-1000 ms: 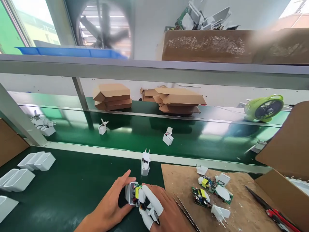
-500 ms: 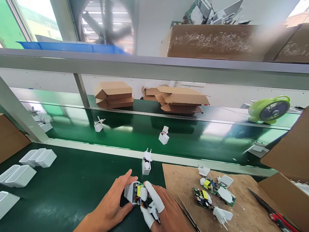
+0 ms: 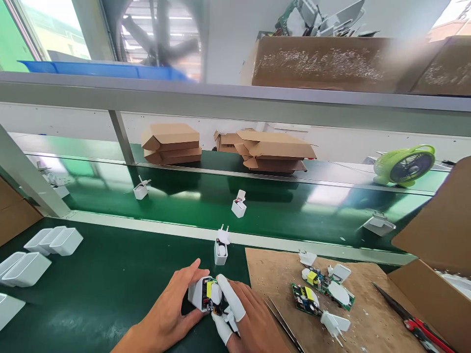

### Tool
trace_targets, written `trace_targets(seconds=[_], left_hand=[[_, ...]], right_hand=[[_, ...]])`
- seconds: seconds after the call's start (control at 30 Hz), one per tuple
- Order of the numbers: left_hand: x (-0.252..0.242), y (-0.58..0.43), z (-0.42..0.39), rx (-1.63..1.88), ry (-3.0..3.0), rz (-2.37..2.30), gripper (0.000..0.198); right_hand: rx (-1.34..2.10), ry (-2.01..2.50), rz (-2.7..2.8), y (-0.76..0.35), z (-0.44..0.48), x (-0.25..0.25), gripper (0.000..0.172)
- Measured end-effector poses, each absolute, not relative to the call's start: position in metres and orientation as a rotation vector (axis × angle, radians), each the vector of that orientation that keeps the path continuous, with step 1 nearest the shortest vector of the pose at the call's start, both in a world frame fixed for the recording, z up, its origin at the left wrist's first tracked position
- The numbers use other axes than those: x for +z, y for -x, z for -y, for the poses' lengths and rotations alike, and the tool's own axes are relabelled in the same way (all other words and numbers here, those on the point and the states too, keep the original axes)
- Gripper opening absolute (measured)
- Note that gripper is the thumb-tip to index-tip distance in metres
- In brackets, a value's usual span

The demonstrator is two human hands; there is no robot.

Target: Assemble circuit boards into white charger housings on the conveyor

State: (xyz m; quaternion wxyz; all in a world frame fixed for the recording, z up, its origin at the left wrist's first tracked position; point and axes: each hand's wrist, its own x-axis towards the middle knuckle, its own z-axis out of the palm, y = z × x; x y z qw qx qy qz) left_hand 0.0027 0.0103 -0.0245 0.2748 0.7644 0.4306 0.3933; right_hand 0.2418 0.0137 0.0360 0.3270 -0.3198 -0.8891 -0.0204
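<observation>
My left hand [image 3: 180, 304] grips a white plastic casing [image 3: 196, 293] between thumb and fingers, its open end facing right. My right hand [image 3: 243, 314], with white finger cots on thumb and forefinger, is closed on a circuit board [image 3: 213, 292] with a yellow component. The board's left end sits at the casing's mouth, partly inside. A white plug piece at its lower right is mostly hidden by my fingers. Just beyond my hands stands a charger casing [image 3: 221, 252] with its pronged plug cover tilted up. Tweezers [image 3: 283, 326] lie beside my right hand.
White casings [image 3: 66, 241] stand in groups at left. Several circuit boards [image 3: 305, 299] with plug covers lie on a cardboard sheet [image 3: 270, 274], near red-handled pliers [image 3: 412, 323] and an open carton [image 3: 434, 294]. Behind runs a green conveyor [image 3: 191, 206] carrying charger units [image 3: 239, 208].
The charger units on the conveyor have moved left. The view has shifted slightly. Both hands keep their hold, and the board appears slightly deeper in the casing.
</observation>
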Motion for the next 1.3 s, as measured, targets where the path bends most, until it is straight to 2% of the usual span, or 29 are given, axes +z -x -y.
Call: trace_targets(seconds=[0.27,0.53,0.93,1.3], left_hand=[[-0.021,-0.005,-0.01,1.1,-2.071,-1.134,0.085],[-0.016,-0.006,-0.009,1.109,-2.095,-1.165,0.085],[-0.009,-0.005,-0.008,1.097,-2.165,-1.185,0.081],[-0.011,-0.006,-0.009,1.128,-2.171,-1.161,0.078]], right_hand=[[-0.063,0.853,2.363,-0.24,-0.013,0.043,0.07],[-0.021,0.882,2.377,-0.241,-0.013,0.044,0.08],[0.071,0.898,2.432,-0.244,-0.011,0.032,0.075],[-0.07,0.894,2.421,-0.242,-0.012,0.039,0.078]])
